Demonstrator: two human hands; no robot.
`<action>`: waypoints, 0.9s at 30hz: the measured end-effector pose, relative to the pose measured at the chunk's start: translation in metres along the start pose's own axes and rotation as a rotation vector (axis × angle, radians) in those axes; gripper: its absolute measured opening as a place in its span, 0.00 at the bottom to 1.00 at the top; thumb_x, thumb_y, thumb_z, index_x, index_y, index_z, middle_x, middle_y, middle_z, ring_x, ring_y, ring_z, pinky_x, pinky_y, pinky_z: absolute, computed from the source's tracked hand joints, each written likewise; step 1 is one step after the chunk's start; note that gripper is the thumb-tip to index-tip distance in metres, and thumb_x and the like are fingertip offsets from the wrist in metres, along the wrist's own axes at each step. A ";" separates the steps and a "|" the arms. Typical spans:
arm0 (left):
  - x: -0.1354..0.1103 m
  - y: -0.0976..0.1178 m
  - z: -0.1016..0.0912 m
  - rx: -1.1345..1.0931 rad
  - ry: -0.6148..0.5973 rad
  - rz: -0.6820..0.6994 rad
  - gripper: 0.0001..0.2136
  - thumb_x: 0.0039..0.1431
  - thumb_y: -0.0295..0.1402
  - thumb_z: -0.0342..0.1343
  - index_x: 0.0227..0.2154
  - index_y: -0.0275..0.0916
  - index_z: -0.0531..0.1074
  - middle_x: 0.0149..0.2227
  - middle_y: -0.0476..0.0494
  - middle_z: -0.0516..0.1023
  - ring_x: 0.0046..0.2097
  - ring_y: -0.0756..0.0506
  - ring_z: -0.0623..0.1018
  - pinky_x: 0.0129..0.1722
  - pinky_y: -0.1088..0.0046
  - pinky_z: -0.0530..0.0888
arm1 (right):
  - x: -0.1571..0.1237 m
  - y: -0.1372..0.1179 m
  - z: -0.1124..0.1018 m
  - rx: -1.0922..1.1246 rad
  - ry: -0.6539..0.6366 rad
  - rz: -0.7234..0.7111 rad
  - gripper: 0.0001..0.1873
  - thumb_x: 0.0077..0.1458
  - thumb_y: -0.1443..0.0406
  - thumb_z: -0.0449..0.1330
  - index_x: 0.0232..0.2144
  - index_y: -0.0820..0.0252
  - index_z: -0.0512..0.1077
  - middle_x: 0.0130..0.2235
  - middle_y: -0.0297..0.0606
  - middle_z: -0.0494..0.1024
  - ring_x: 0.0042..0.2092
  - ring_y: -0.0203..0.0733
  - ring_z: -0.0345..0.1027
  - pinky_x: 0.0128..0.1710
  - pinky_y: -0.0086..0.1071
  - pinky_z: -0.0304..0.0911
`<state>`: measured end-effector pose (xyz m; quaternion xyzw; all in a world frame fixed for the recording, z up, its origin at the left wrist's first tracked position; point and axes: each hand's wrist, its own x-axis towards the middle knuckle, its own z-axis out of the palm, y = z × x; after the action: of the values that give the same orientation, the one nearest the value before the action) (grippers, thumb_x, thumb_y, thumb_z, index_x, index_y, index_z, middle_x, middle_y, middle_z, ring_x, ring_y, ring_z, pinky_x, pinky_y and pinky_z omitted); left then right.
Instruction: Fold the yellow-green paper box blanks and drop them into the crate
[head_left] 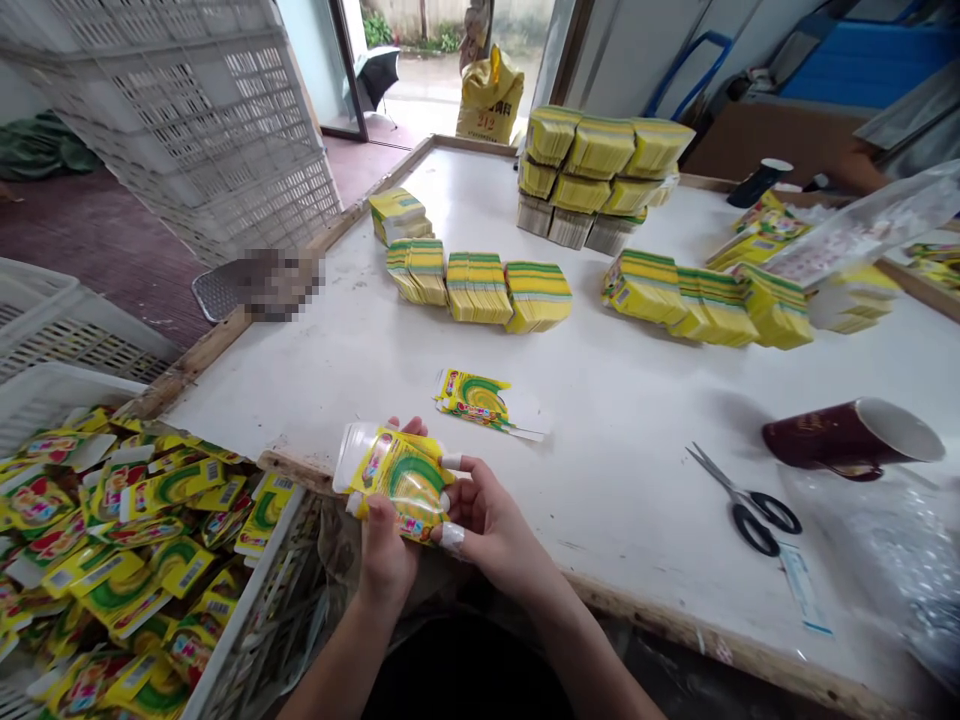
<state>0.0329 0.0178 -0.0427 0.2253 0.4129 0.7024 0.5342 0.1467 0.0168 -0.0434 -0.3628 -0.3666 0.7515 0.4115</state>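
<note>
My left hand (390, 550) is closed round a yellow and green printed carton (405, 485), its thumb on the front and its fingertips showing behind the top edge. White flaps stick out at the carton's left end. At the right end, my right hand (487, 510) grips the same carton between thumb and fingers; white tape wraps some of its fingertips. Both hands are over the table's near edge. Just beyond them, a similar flat carton (480, 398) lies on the white tabletop (600, 440).
Rows of bundled cartons (476, 285) and a tall stack (592, 180) stand farther back. Scissors (746, 500), a maroon mug (847, 438) and clear plastic (892, 540) lie at right. A white crate (247, 610) of folded cartons sits at left. Another person's hand (859, 170) is at far right.
</note>
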 end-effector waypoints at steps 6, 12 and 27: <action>0.011 -0.020 -0.015 0.082 0.066 -0.034 0.33 0.38 0.46 0.72 0.49 0.42 0.74 0.44 0.42 0.81 0.52 0.38 0.77 0.50 0.67 0.75 | 0.009 -0.003 -0.028 -0.070 0.220 -0.152 0.29 0.43 0.67 0.70 0.47 0.53 0.66 0.35 0.30 0.71 0.33 0.35 0.68 0.36 0.31 0.67; 0.030 -0.014 -0.005 -0.014 0.155 -0.113 0.30 0.42 0.53 0.68 0.46 0.42 0.74 0.45 0.43 0.81 0.53 0.41 0.77 0.49 0.70 0.75 | 0.004 -0.023 -0.055 -0.164 0.493 -0.397 0.25 0.47 0.68 0.68 0.47 0.53 0.66 0.36 0.30 0.72 0.37 0.36 0.70 0.41 0.33 0.69; -0.017 0.007 0.002 -0.059 -0.022 -0.159 0.22 0.46 0.47 0.68 0.41 0.41 0.75 0.42 0.41 0.78 0.51 0.38 0.76 0.55 0.60 0.70 | -0.008 -0.008 -0.010 -0.122 0.035 -0.082 0.23 0.49 0.62 0.68 0.46 0.52 0.66 0.35 0.32 0.70 0.33 0.36 0.66 0.34 0.30 0.63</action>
<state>0.0365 0.0020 -0.0337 0.1834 0.4029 0.6671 0.5992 0.1614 0.0159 -0.0396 -0.3848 -0.4192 0.7037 0.4254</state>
